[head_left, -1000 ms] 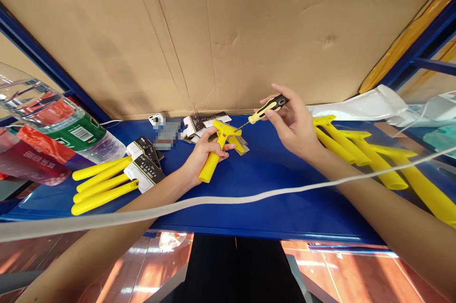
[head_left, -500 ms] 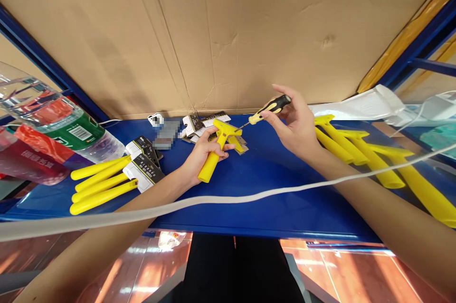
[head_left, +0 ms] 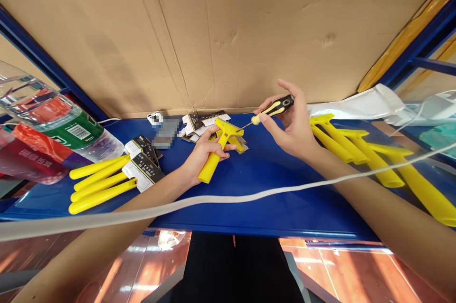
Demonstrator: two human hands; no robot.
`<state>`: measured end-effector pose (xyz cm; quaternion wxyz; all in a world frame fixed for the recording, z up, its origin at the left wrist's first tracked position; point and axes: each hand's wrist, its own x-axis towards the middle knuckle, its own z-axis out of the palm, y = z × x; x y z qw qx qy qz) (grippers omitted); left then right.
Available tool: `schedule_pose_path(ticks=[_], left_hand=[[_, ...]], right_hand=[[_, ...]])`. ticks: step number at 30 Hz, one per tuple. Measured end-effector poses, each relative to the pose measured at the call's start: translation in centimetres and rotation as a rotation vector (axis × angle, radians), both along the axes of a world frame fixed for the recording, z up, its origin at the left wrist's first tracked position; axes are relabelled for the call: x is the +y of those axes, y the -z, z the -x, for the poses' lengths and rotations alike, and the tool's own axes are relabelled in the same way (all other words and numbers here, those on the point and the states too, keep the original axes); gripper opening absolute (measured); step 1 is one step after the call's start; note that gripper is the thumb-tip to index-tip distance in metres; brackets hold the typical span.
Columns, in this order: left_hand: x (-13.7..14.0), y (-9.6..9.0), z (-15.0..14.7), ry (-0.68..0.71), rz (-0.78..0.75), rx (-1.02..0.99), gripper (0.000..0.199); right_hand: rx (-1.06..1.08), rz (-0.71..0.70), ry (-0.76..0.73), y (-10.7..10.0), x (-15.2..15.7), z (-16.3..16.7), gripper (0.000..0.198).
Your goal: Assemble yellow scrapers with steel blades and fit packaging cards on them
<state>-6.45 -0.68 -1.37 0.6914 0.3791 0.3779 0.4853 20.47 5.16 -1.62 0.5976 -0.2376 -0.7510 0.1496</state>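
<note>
A: Left hand point(head_left: 201, 156) wraps the handle of the yellow scraper point(head_left: 216, 151), head tipped up over the blue shelf point(head_left: 267, 189).

B: And the right hand point(head_left: 290, 127) pinches a screwdriver point(head_left: 272, 108), tip at the scraper head (screw itself too small to see).

A: Scraper looks like light, stiff plastic, prob. a bit slick. Best grip's mid-handle, away from the blade end.

B: More yellow scrapers point(head_left: 356, 151) lie w/in reach.

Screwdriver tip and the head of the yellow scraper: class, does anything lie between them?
Nothing visible does. The right hand holds the screwdriver with its tip at the head of the yellow scraper, gripped by the left hand.
</note>
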Motion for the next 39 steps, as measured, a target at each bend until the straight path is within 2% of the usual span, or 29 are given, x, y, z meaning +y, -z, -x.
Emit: schedule_pose_path(ticks=[4,10,16,22,27,34,36,39], left_hand=[[-0.1,-0.2,-0.1,-0.036,-0.013,0.005,0.086],[-0.1,-0.3,0.0,-0.030,0.002,0.015,0.088],[-0.2,0.0,-0.1,-0.037,-0.022,-0.006,0.084],[0.1,0.2,0.2,-0.004,-0.015,-0.012,0.086],[0.1,0.3,0.1,-0.012,-0.013,0.000,0.086],[0.3,0.7,-0.2,-0.035,-0.013,-0.013,0.089],[0.3,0.6,-0.2,-0.029,-0.013,-0.010,0.088],[0.2,0.3,-0.1,-0.036,0.010,0.005,0.088]], right_hand=[[0.003,0.032,-0.094,0.0,-0.2,0.3,0.091],[0.007,0.023,-0.002,-0.3,-0.4,0.0,0.079],[0.022,0.084,-0.091,-0.5,-0.5,0.2,0.084],[0.004,0.086,0.011,-0.6,-0.6,-0.1,0.073],[0.044,0.094,-0.061,-0.6,-0.5,0.1,0.081],[0.029,0.091,0.066,-0.7,-0.7,-0.1,0.057],[0.037,0.092,0.035,-0.8,-0.6,-0.2,0.060],[0.030,0.104,-0.057,-0.8,-0.5,-0.1,0.074]])
